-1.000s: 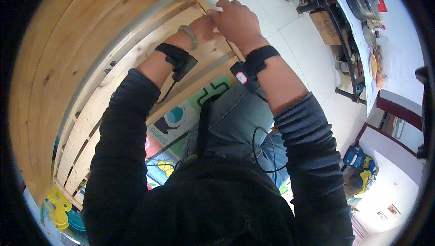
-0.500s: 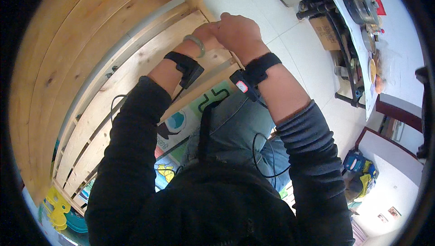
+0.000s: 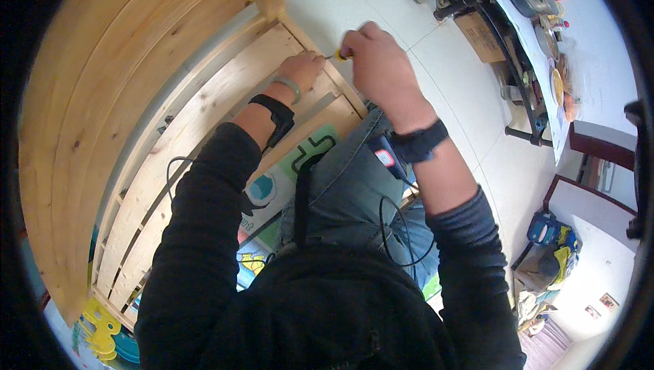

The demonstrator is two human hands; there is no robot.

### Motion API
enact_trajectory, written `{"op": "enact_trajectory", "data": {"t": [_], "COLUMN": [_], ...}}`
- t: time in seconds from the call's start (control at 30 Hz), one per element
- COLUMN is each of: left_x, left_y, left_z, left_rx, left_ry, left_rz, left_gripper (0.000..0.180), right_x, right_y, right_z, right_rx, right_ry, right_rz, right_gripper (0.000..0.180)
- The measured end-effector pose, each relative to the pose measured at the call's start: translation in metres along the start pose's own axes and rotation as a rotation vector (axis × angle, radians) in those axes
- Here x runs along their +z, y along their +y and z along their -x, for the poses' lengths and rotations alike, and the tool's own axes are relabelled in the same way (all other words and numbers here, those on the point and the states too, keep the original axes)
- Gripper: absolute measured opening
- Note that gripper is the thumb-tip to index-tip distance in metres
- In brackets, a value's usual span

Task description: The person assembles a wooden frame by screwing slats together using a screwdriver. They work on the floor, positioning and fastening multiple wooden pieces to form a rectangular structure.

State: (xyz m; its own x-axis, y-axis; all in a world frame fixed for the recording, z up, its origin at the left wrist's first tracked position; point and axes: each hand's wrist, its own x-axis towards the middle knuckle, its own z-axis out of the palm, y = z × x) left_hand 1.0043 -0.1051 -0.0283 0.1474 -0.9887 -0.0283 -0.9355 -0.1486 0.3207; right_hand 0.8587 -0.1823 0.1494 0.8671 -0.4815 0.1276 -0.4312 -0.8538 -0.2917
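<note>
My right hand point(image 3: 378, 63) is closed round a screwdriver point(image 3: 339, 55); part of its yellow handle shows beyond the fingers. The thin shaft points left, toward the end rail point(image 3: 320, 46) of a pale wooden slatted frame point(image 3: 225, 91). My left hand point(image 3: 302, 72) rests at the inner side of that rail, beside the screwdriver's tip. Its fingers are curled together, and whatever they pinch is hidden. A green bangle and a black strap are on the left wrist; a strapped device is on the right.
A tall wooden panel point(image 3: 75, 118) rises at the left. My jean-clad legs point(image 3: 347, 172) are beside the frame, with a loose black cable point(image 3: 383, 234). A table point(image 3: 524, 63) with pots and a cardboard box point(image 3: 480, 36) stand at the right on pale floor tiles point(image 3: 449, 108).
My hands were together over the frame's corner; now the right has drawn away to the right, showing the screwdriver. The left has lowered slightly. The whole view has shifted a little.
</note>
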Motion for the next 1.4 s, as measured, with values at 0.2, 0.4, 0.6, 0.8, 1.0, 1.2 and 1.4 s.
{"op": "enact_trajectory", "data": {"t": [0.2, 0.4, 0.6, 0.8, 1.0, 1.2, 1.4], "left_x": [-0.010, -0.018, 0.000, 0.006, 0.000, -0.013, -0.026], "left_y": [0.007, 0.008, 0.000, 0.004, 0.011, 0.026, 0.059], "left_z": [-0.017, -0.014, 0.018, 0.001, -0.017, 0.054, 0.314], "left_rx": [0.068, -0.255, -0.505, -0.244, -0.542, -0.623, -0.387], "left_ry": [-0.165, -0.287, 0.036, -0.084, -0.196, -0.117, -0.319], "left_rz": [-0.262, -0.103, 0.340, 0.005, 0.092, 0.684, 0.291], "left_gripper": [0.014, 0.020, 0.022, 0.025, 0.036, 0.044, 0.021], "right_x": [-0.011, -0.001, 0.016, 0.018, 0.015, 0.014, 0.016], "right_y": [0.033, 0.058, 0.070, 0.080, 0.105, 0.117, 0.140], "right_z": [0.086, 0.144, 0.154, 0.179, 0.201, 0.209, 0.211], "right_rx": [0.339, 0.556, 0.590, 0.542, 0.717, 0.799, 0.773], "right_ry": [0.342, 0.503, 0.569, 0.632, 0.766, 0.782, 0.753], "right_rz": [-0.211, -0.463, -0.652, -0.667, -0.782, -0.949, -0.988], "right_gripper": [0.011, 0.015, 0.015, 0.012, 0.013, 0.011, 0.012]}}
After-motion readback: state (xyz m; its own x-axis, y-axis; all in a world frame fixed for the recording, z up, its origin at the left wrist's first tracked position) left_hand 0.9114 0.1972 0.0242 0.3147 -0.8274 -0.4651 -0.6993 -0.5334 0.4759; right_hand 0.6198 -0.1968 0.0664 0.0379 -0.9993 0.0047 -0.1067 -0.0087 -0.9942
